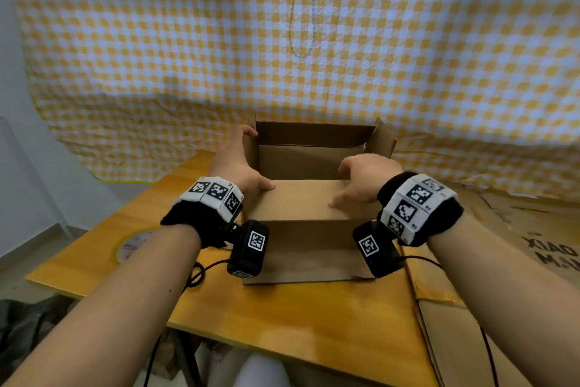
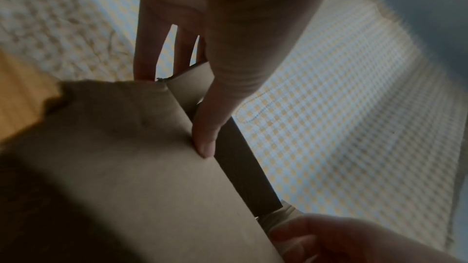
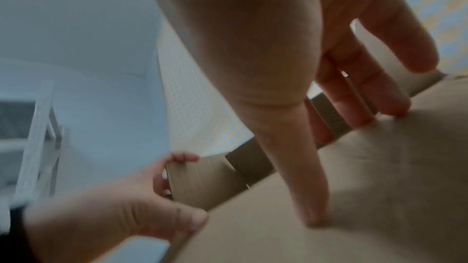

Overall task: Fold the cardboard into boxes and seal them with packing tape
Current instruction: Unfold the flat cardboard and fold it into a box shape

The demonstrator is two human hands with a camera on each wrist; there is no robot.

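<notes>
A brown cardboard box (image 1: pixel 310 164) stands top-open on the wooden table (image 1: pixel 282 317). Its near flap (image 1: pixel 301 201) is folded down roughly level, and the right side flap (image 1: pixel 381 139) stands up. My left hand (image 1: pixel 243 165) holds the left side flap (image 3: pixel 192 177); its fingers hook over the flap's top edge and its thumb (image 2: pixel 205 139) presses the near flap's corner. My right hand (image 1: pixel 361 181) grips the near flap, fingers curled over its far edge and thumb (image 3: pixel 311 207) pressing its top. A yellowish tape roll (image 1: pixel 133 245) lies on the table at the left.
Flat printed cardboard sheets (image 1: pixel 533 245) lie to the right of the table. A yellow checked cloth (image 1: pixel 314 41) hangs close behind the box. Black cables (image 1: pixel 201 273) trail from the wrist cameras across the table's front. A white wall (image 1: pixel 18 135) is at the left.
</notes>
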